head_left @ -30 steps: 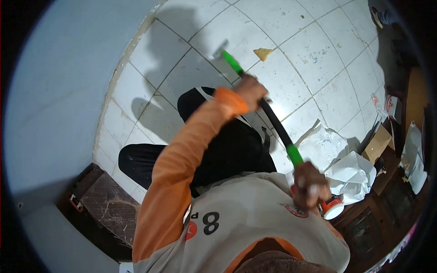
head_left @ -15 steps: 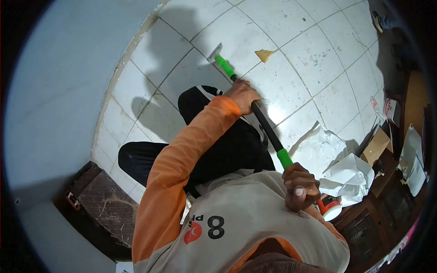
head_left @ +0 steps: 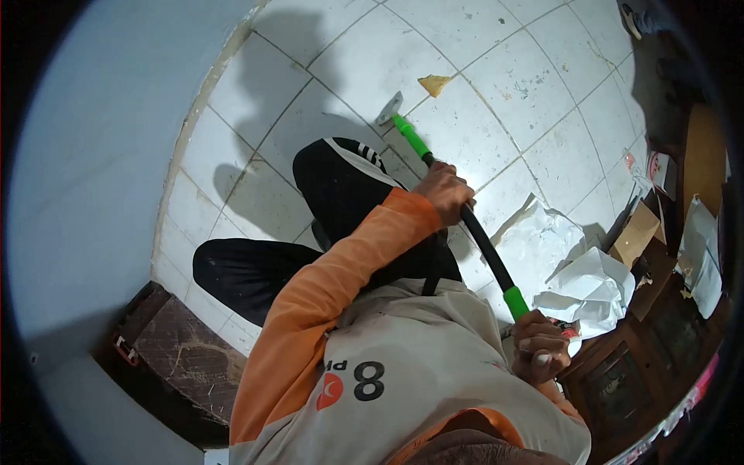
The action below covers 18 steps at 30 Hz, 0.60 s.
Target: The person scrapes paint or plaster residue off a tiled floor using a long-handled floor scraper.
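Observation:
A long-handled scraper (head_left: 490,252) with a black shaft and green grips slants across the view in front of my body. My left hand (head_left: 446,194) is closed around the shaft, just behind the front green sleeve. My right hand (head_left: 540,349) is wrapped around the rear green grip, close to my right side. At the far end, the flat metal blade (head_left: 390,108) is over the white tiles. Just beyond the blade, to its right, lies a small tan, roughly triangular scrap (head_left: 434,85).
Crumpled white paper (head_left: 585,287) spreads over the floor on my right, beside a torn cardboard piece (head_left: 635,232) and dark wooden furniture (head_left: 620,387). A blue-grey wall (head_left: 116,155) runs along the left, with a brown box-like object (head_left: 190,349) near it. Another person's foot (head_left: 631,22) shows at upper right.
Both hands and the scraper have moved right and back toward my body. The blade now sits nearer the tan scrap. The whole view has shifted slightly.

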Each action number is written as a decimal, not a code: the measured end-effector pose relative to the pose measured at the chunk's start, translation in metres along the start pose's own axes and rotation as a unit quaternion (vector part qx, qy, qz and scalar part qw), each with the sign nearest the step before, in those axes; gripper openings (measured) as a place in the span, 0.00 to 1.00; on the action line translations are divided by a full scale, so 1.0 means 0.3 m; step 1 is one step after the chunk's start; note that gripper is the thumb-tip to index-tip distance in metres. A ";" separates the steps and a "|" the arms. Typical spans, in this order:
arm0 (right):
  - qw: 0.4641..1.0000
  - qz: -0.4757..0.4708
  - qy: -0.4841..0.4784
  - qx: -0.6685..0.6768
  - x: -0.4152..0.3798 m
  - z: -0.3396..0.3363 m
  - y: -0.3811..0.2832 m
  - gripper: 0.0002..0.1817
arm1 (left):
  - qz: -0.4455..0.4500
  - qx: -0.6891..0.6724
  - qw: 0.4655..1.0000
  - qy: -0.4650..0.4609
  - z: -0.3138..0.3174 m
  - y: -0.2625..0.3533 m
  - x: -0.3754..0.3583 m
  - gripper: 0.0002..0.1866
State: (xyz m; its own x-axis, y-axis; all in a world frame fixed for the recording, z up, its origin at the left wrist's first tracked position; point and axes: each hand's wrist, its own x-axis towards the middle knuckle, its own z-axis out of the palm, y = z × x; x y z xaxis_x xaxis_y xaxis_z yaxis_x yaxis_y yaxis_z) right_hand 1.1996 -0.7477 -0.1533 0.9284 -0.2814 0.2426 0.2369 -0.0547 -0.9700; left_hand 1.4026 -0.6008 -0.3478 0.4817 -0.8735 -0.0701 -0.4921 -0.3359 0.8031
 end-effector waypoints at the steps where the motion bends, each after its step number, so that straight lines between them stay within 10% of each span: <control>1: 0.998 -0.049 0.013 0.037 -0.007 0.014 0.032 0.11 | 0.004 0.001 1.000 0.000 -0.017 -0.057 0.019 0.06; 4: 0.987 0.033 -0.074 -0.142 0.044 0.071 0.148 0.07 | -0.060 0.072 0.992 -0.083 -0.180 -0.246 0.052 0.04; 14: 0.982 0.007 0.185 0.032 -0.050 -0.068 0.080 0.14 | 0.041 0.130 0.987 -0.079 0.145 -0.130 0.266 0.05; 16: 0.903 -0.063 0.050 -0.423 0.069 -0.041 0.170 0.13 | 0.044 0.197 0.979 -0.037 0.077 -0.338 0.346 0.05; 17: 0.826 -0.176 0.031 -0.534 0.048 -0.086 0.287 0.05 | 0.005 0.194 0.978 -0.076 -0.051 -0.358 0.360 0.06; 18: 0.862 -0.149 0.048 -0.482 0.086 -0.077 0.303 0.04 | -0.032 0.191 0.974 -0.115 -0.161 -0.337 0.376 0.07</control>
State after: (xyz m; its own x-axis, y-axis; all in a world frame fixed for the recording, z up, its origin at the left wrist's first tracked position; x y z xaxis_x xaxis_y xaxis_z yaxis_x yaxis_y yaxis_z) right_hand 1.2385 -0.7821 -0.2356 0.8283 -0.1932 0.5259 0.0700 -0.8956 -0.4393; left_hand 1.5418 -0.6484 -0.4085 0.3666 -0.8873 -0.2799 -0.7218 -0.4611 0.5162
